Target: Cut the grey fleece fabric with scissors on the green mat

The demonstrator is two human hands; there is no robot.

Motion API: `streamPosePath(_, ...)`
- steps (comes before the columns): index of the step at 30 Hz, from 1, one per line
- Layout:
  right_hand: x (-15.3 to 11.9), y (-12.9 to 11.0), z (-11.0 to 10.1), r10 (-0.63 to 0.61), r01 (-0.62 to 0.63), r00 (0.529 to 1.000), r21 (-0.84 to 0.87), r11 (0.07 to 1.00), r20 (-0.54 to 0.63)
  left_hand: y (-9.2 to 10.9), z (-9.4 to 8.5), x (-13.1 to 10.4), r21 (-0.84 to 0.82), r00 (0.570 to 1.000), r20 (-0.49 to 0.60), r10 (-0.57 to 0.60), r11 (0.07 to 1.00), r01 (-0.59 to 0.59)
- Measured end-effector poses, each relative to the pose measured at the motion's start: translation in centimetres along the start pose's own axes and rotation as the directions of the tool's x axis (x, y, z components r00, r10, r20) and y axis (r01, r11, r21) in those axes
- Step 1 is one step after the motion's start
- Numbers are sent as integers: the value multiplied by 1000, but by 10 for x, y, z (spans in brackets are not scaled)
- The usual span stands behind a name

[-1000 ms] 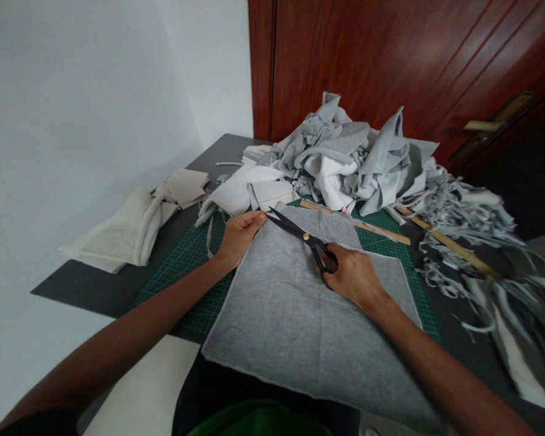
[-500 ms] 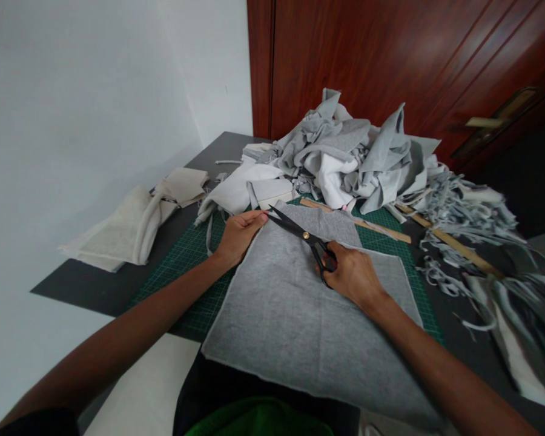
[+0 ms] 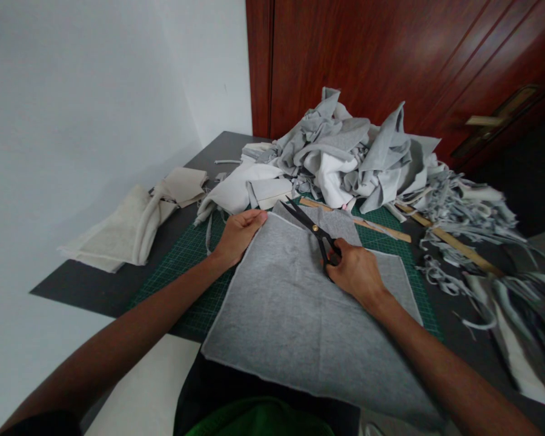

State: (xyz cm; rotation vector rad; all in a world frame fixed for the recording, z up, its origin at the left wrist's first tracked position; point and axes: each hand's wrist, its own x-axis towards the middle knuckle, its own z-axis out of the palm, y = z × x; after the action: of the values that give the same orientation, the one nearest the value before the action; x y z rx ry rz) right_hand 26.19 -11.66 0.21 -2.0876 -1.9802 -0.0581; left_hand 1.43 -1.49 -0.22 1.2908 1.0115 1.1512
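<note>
A large grey piece of fabric (image 3: 290,309) lies over the front of the table and hangs past its near edge. My left hand (image 3: 240,235) pinches its upper left corner between thumb and fingers. In my right hand (image 3: 355,269) is a pair of black scissors (image 3: 315,228) with a brass-coloured pivot, the fingers wrapped through the handles. The blades are slightly apart and point up and left, above the fabric's far edge, away from my left hand. Another grey fabric piece (image 3: 345,224) lies just beyond, partly covered.
A green cutting mat (image 3: 186,303) lies under the fabric. Behind it rises a heap of grey and white cloth (image 3: 345,145). Wooden rulers (image 3: 386,230) lie at the back and right, near shredded scraps (image 3: 472,206). Folded cream cloth (image 3: 131,224) sits left, by the wall.
The scissors have moved right and slightly away from the left fingertips, with my right hand shifting along. My left hand keeps its pinch at the fabric corner, almost unmoved.
</note>
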Motion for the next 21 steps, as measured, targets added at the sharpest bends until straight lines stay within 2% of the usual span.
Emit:
streamPosePath(3, 3, 6, 0, 16, -11, 999, 125, 992, -36, 0, -2, 2, 12, 999, 42, -6, 1000, 6)
streamPosePath(6, 3, 5, 2, -22, 20, 1000, 428, 903, -1, 1, -8, 6, 53, 996, 70, -60, 997, 57)
streamPosePath(8, 1, 1, 3, -92, 7, 991, 670, 742, 92, 3, -15, 7, 79, 978, 120, -174, 983, 165)
streamPosePath(10, -2, -4, 5, -214, -74, 952, 844, 532, 218, 7, -22, 7, 128, 943, 179, -279, 957, 259)
streamPosePath(12, -5, -8, 6, -367, -210, 870, 921, 329, 330, 12, -27, 6, 202, 928, 188, -322, 937, 284)
streamPosePath(14, -8, -10, 6, -493, -344, 776, 919, 192, 394, 15, -31, 6, 255, 935, 162, -316, 929, 270)
streamPosePath(15, -9, -10, 7, -528, -391, 742, 906, 159, 413, 16, -33, 7, 266, 940, 148, -309, 927, 263)
streamPosePath(17, -10, -9, 8, -558, -432, 705, 889, 152, 438, 15, -38, 10, 256, 941, 132, -312, 928, 272)
streamPosePath(20, -9, -6, 12, -558, -429, 695, 884, 184, 453, 12, -47, 12, 197, 927, 138, -348, 927, 319)
streamPosePath(21, -9, -6, 13, -547, -426, 701, 884, 191, 457, 11, -51, 11, 172, 915, 173, -363, 926, 335)
